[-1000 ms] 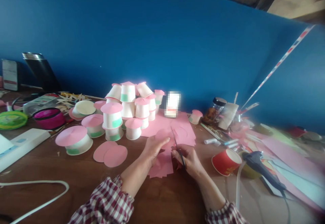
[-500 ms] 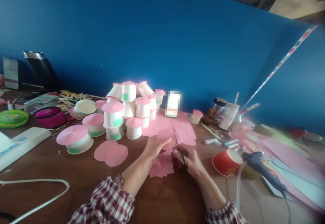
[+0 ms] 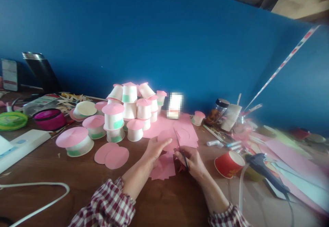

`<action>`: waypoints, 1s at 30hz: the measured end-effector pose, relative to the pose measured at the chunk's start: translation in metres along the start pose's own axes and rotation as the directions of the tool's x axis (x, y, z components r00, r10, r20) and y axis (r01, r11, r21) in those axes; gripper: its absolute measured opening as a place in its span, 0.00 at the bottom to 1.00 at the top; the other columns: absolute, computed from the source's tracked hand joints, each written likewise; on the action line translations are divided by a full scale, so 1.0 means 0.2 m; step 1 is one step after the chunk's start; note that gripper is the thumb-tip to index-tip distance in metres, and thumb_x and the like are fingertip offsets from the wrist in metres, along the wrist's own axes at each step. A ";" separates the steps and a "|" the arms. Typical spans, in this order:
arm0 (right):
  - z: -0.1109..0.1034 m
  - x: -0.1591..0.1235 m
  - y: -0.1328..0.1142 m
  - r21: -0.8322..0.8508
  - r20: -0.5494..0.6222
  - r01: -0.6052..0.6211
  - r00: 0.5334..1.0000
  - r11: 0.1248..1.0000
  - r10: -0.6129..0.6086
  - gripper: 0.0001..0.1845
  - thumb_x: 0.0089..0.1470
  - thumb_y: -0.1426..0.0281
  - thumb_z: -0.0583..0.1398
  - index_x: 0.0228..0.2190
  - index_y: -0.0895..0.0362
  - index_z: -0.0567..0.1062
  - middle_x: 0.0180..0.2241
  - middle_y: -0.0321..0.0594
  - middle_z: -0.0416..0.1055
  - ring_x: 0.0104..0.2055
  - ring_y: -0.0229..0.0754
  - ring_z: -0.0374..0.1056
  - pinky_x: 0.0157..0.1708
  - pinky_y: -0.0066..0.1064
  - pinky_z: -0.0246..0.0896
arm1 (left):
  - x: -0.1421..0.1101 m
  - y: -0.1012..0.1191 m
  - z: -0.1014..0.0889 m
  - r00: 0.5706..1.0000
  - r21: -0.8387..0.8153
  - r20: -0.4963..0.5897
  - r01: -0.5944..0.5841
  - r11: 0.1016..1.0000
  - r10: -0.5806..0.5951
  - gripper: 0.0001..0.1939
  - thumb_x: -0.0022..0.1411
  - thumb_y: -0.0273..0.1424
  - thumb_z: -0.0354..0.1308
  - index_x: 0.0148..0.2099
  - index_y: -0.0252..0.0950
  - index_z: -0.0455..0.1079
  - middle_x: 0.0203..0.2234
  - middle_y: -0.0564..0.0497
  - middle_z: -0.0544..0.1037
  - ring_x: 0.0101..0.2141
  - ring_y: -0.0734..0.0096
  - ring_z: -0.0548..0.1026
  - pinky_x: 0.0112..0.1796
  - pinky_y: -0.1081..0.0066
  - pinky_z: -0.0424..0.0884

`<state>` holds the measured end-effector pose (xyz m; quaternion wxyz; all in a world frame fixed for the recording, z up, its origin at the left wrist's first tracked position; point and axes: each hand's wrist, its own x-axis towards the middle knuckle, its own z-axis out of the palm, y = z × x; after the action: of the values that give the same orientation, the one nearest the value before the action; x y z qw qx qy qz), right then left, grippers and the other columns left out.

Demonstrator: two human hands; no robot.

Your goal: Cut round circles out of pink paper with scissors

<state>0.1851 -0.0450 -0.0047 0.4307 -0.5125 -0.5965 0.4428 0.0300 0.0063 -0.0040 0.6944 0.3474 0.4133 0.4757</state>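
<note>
My left hand (image 3: 155,149) pinches a pink paper piece (image 3: 166,138) with a rounded edge, held just above the wooden table (image 3: 77,175). My right hand (image 3: 192,162) grips dark scissors (image 3: 180,148), whose blades point up into that paper. Under both hands lies a stack of pink paper scraps (image 3: 164,168). Two cut pink discs (image 3: 111,155) lie to the left of my left hand. Behind them stands a pile of white paper cups with pink paper tops (image 3: 130,108).
A red paper cup (image 3: 228,163) lies on its side right of my right hand, beside a glue gun (image 3: 264,172). Glue sticks, pens and a jar (image 3: 217,112) sit at the back right. A magenta bowl (image 3: 50,119), a green lid and a white cable (image 3: 38,192) are on the left.
Almost nothing differs. My hands stay in place with the paper and scissors; the view shifts only slightly.
</note>
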 end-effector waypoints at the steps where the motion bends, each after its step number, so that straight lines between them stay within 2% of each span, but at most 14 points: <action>1: 0.00 0.00 0.00 -0.002 0.003 -0.001 1.000 1.000 0.001 0.17 0.50 0.57 0.62 0.29 0.61 0.74 0.14 0.29 0.59 0.15 0.31 0.54 0.14 0.24 0.57 | 0.00 0.00 0.00 1.000 0.003 0.001 -0.001 1.000 0.001 0.25 0.41 0.40 0.69 0.40 0.30 0.74 0.31 0.40 0.79 0.29 0.58 0.77 0.30 0.66 0.73; 7: 0.01 0.00 -0.01 0.053 0.021 -0.017 1.000 0.998 0.016 0.18 0.48 0.57 0.63 0.28 0.60 0.73 0.14 0.28 0.58 0.14 0.31 0.54 0.13 0.24 0.59 | 0.02 -0.02 -0.02 0.999 0.039 -0.009 -0.031 0.999 0.031 0.24 0.41 0.40 0.69 0.40 0.30 0.75 0.31 0.40 0.79 0.30 0.56 0.77 0.30 0.65 0.72; 15: 0.01 0.00 -0.01 0.096 0.028 -0.038 0.999 0.995 0.036 0.19 0.48 0.57 0.63 0.32 0.61 0.73 0.21 0.33 0.67 0.17 0.31 0.57 0.15 0.24 0.61 | 0.01 -0.01 -0.02 0.999 0.076 0.032 -0.006 0.997 0.003 0.25 0.41 0.41 0.68 0.40 0.29 0.74 0.33 0.39 0.79 0.33 0.55 0.77 0.30 0.65 0.72; 25: 0.00 0.00 -0.02 0.028 0.015 -0.016 1.000 0.999 0.015 0.18 0.49 0.57 0.62 0.30 0.61 0.73 0.19 0.32 0.64 0.16 0.31 0.56 0.14 0.23 0.59 | 0.01 -0.01 -0.01 0.999 0.039 0.045 -0.005 0.999 0.003 0.23 0.41 0.39 0.68 0.39 0.29 0.74 0.31 0.39 0.79 0.31 0.55 0.77 0.29 0.65 0.73; 30: 0.00 0.00 -0.02 -0.005 0.013 -0.008 1.000 1.000 0.008 0.19 0.49 0.56 0.62 0.30 0.61 0.73 0.20 0.34 0.67 0.16 0.31 0.57 0.14 0.23 0.57 | 0.01 -0.01 -0.01 1.000 0.019 0.010 0.010 1.000 -0.010 0.25 0.40 0.39 0.69 0.39 0.29 0.74 0.29 0.40 0.79 0.29 0.57 0.77 0.28 0.66 0.73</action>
<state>0.1846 -0.0454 -0.0009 0.4236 -0.5131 -0.5984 0.4464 0.0283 0.0080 -0.0070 0.6954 0.3542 0.4160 0.4667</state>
